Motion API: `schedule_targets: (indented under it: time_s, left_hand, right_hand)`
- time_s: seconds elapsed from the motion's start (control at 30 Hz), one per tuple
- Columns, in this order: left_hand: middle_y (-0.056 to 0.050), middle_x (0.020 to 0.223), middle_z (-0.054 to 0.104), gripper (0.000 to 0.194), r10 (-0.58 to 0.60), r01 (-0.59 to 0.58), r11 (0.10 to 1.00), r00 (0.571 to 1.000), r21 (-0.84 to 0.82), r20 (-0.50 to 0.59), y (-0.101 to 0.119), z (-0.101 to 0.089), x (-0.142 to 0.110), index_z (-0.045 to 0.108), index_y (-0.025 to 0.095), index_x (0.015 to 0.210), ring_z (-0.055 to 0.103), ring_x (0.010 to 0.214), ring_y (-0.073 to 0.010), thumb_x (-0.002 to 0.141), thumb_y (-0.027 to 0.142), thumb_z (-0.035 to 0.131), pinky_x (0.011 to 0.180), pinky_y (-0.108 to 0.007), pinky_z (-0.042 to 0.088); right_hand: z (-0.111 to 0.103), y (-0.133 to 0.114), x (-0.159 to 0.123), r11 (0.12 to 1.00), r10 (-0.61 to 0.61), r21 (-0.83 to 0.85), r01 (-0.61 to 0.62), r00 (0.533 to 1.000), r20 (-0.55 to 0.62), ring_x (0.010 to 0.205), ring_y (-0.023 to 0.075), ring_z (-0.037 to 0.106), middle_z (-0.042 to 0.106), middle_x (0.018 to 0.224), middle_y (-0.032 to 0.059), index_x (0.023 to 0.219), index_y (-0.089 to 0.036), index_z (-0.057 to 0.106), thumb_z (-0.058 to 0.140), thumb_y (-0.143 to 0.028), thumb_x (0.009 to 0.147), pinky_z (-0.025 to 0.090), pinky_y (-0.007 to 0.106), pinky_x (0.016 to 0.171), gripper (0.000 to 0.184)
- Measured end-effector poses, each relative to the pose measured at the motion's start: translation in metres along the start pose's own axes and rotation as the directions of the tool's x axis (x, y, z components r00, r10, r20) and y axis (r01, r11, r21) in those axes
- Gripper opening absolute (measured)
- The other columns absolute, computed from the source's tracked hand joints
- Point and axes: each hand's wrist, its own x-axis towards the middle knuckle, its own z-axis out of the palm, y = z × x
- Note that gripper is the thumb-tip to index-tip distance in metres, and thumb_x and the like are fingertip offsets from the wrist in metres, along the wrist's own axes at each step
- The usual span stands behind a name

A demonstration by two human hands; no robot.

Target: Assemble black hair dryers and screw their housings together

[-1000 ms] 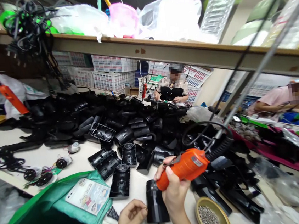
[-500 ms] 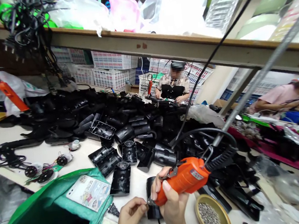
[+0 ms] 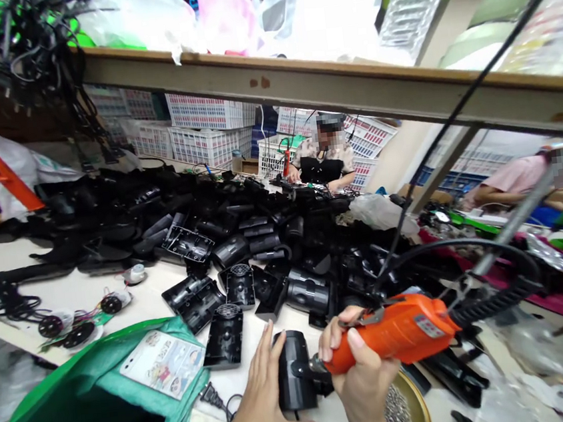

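Observation:
My right hand [image 3: 361,370] is wrapped round an orange electric screwdriver [image 3: 395,333] hung from a cable and spring. The screwdriver's tip points left, close to the side of a black cylindrical plastic housing [image 3: 296,374] with a cord at its lower end. My left hand [image 3: 265,394] lies along the housing's left side, fingers stretched out and thumb below it; the fingers seem to touch its edge. Partly hidden behind my right hand is a yellow bowl of small metal screws [image 3: 398,410].
Black plastic shells [image 3: 224,338] are piled across the table. A green bag [image 3: 168,337] with a printed card is at the lower left. Motors with wires [image 3: 114,301] lie at left. A shelf [image 3: 297,72] crosses overhead. Two people work beyond the table.
The screwdriver and my right hand have moved right. My left hand has gone from a pinch at the screwdriver's tip to spread fingers beside the housing, which is now more visible.

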Motion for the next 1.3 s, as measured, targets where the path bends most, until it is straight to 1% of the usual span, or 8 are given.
schedule_targets:
  time_s: [0.1, 0.23, 0.47, 0.67, 0.8, 1.0, 1.13, 1.3]
  left_hand:
    - [-0.018, 0.173, -0.001, 0.136, -0.06, 0.056, 0.997, 0.993, 0.043, 0.104, -0.001, 0.0, 0.006, 0.01, 0.029, 0.164, 0.007, 0.159, -0.0397, 0.06, 0.054, 0.094, 0.124, -0.062, 0.023]
    - [-0.018, 0.172, 0.004, 0.128, -0.1, 0.094, 0.994, 0.986, 0.047, 0.133, 0.0, -0.004, 0.01, 0.015, 0.028, 0.162, 0.01, 0.158, -0.0387, 0.064, 0.056, 0.091, 0.126, -0.06, 0.022]
    - [-0.017, 0.171, 0.009, 0.121, -0.058, 0.058, 0.998, 0.991, 0.002, 0.119, -0.001, -0.005, 0.011, 0.015, 0.031, 0.162, 0.014, 0.157, -0.0403, 0.069, 0.067, 0.083, 0.124, -0.063, 0.023]
    - [-0.017, 0.169, 0.012, 0.121, -0.053, 0.06, 0.997, 0.993, -0.058, 0.107, -0.001, -0.005, 0.012, 0.018, 0.033, 0.161, 0.016, 0.156, -0.041, 0.067, 0.065, 0.086, 0.124, -0.062, 0.024]
    - [-0.016, 0.166, 0.015, 0.118, -0.023, 0.037, 0.991, 0.994, -0.129, 0.106, -0.002, -0.006, 0.014, 0.022, 0.033, 0.16, 0.019, 0.155, -0.04, 0.066, 0.064, 0.087, 0.125, -0.06, 0.024]
    - [-0.014, 0.165, 0.015, 0.121, 0.021, -0.008, 0.986, 0.997, -0.167, 0.078, -0.004, -0.004, 0.013, 0.014, 0.036, 0.163, 0.016, 0.156, -0.0398, 0.07, 0.056, 0.088, 0.125, -0.062, 0.021]
    - [-0.016, 0.164, 0.02, 0.12, 0.031, -0.017, 0.984, 0.997, -0.179, 0.072, -0.005, -0.002, 0.015, 0.02, 0.032, 0.162, 0.015, 0.156, -0.0428, 0.067, 0.055, 0.09, 0.125, -0.064, 0.021]
    - [-0.019, 0.163, 0.022, 0.118, 0.035, -0.021, 0.982, 0.997, -0.189, 0.068, -0.005, -0.004, 0.019, 0.028, 0.028, 0.161, 0.02, 0.154, -0.0437, 0.065, 0.058, 0.09, 0.125, -0.064, 0.021]
  right_hand:
    - [-0.003, 0.002, 0.004, 1.0, -0.018, -0.009, 0.018, 1.0, 0.009, 0.043, 0.01, 0.055, 0.057, 0.06, -0.0065, 0.093, -0.023, 0.062, 0.07, -0.035, 0.088, 0.044, 0.019, 0.043, 0.016]
    - [-0.002, 0.008, 0.003, 0.999, -0.037, -0.022, 0.038, 0.999, 0.029, 0.043, 0.0099, 0.055, 0.058, 0.06, -0.0068, 0.094, -0.023, 0.061, 0.069, -0.034, 0.09, 0.046, 0.02, 0.045, 0.014]
    - [0.0, 0.016, 0.0, 0.999, -0.008, -0.053, 0.012, 0.998, 0.069, 0.043, 0.0086, 0.054, 0.058, 0.058, -0.0072, 0.095, -0.024, 0.06, 0.068, -0.034, 0.092, 0.046, 0.019, 0.048, 0.014]
    - [-0.004, 0.024, 0.0, 0.995, 0.024, -0.098, -0.017, 0.997, 0.074, 0.042, 0.0092, 0.052, 0.057, 0.059, -0.0074, 0.097, -0.023, 0.058, 0.069, -0.037, 0.092, 0.045, 0.02, 0.045, 0.018]
    - [-0.004, 0.033, 0.004, 0.98, 0.074, -0.194, -0.049, 0.989, 0.126, 0.041, 0.0103, 0.051, 0.055, 0.056, -0.0068, 0.095, -0.021, 0.06, 0.068, -0.039, 0.09, 0.043, 0.021, 0.043, 0.02]
    - [0.0, 0.042, 0.005, 0.951, 0.134, -0.304, -0.065, 0.968, 0.212, 0.039, 0.0099, 0.048, 0.056, 0.055, -0.0045, 0.083, -0.017, 0.066, 0.073, -0.03, 0.08, 0.04, 0.022, 0.041, 0.014]
    - [-0.003, 0.042, 0.003, 0.941, 0.127, -0.336, -0.046, 0.966, 0.224, 0.041, 0.0102, 0.048, 0.054, 0.05, -0.0055, 0.079, -0.018, 0.066, 0.074, -0.026, 0.077, 0.041, 0.022, 0.042, 0.012]
    - [-0.006, 0.041, 0.003, 0.948, 0.105, -0.316, -0.028, 0.968, 0.228, 0.039, 0.0103, 0.048, 0.055, 0.052, -0.0052, 0.084, -0.018, 0.065, 0.069, -0.033, 0.081, 0.041, 0.022, 0.041, 0.015]
